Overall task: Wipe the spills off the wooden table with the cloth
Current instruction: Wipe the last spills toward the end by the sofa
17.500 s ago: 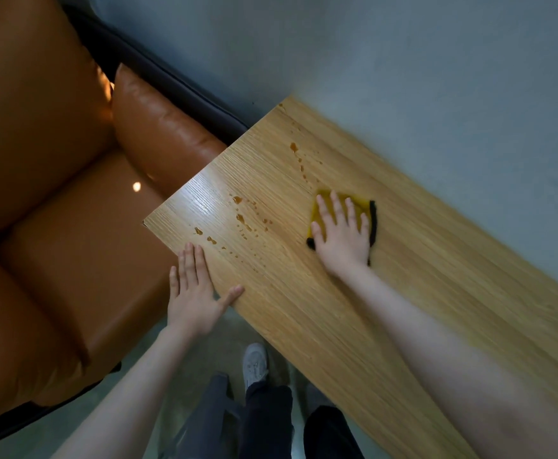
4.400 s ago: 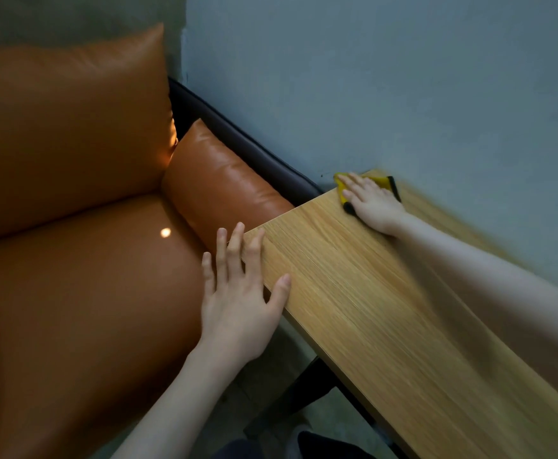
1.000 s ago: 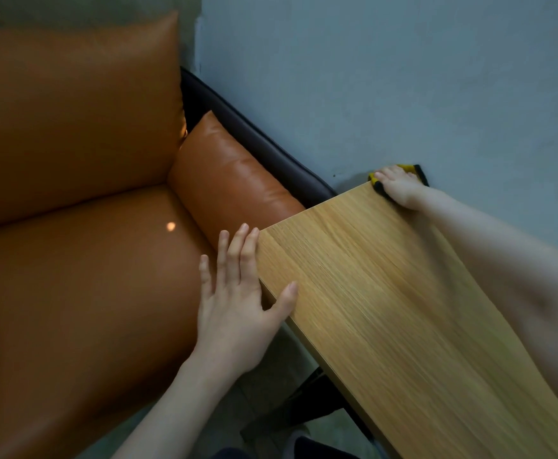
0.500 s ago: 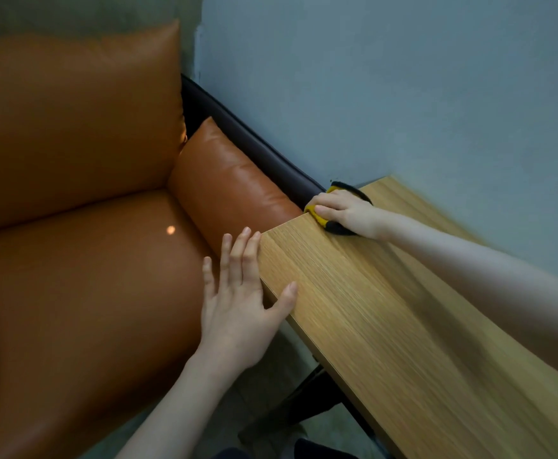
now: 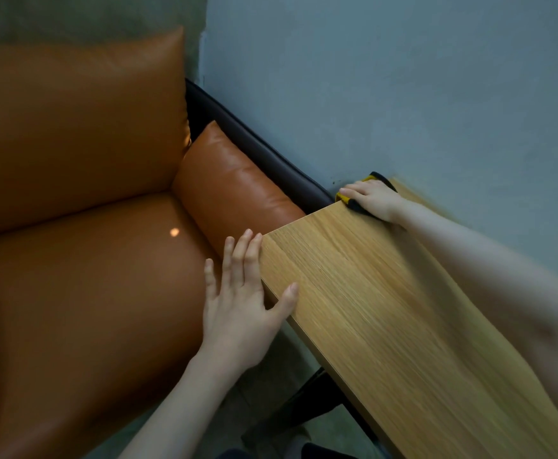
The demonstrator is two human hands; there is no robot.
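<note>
**Where the cloth sits: far corner, under the right hand**

Though mostly hidden, the cloth (image 5: 367, 183) shows as a yellow patch with dark trim at the far corner of the table (image 5: 387, 309), hard against the wall (image 5: 403, 94) and the sofa's dark back rail (image 5: 264, 154). Right hand (image 5: 372, 198) lies on top of it, fingers curled over the cloth and pressing it to the wood; arm reaches long across the top and is blurred. Part of the cloth appears to overhang the end edge, though I cannot tell how much.

Left hand (image 5: 241, 303): flat and spread, holding nothing. Thumb on the tabletop, fingers along the near corner and edge, over the gap to the sofa (image 5: 72, 260).

Visible wood reads dry and unmarked. No droplets to be seen; the strip under the right forearm is hidden, so I cannot vouch for it. Judged near done, last pass at the corner.

Risks from here:
- Cloth slips off the corner into the gap behind the sofa, if the stroke runs past the edge.
- Liquid pushed over the end onto the leather arm cushion (image 5: 234, 193), if the wipe goes outward rather than gathering inward.
- Residue left in the wall seam, where a flat cloth reaches poorly.
- Long reach means light pressure; smearing is likelier than lifting.
</note>
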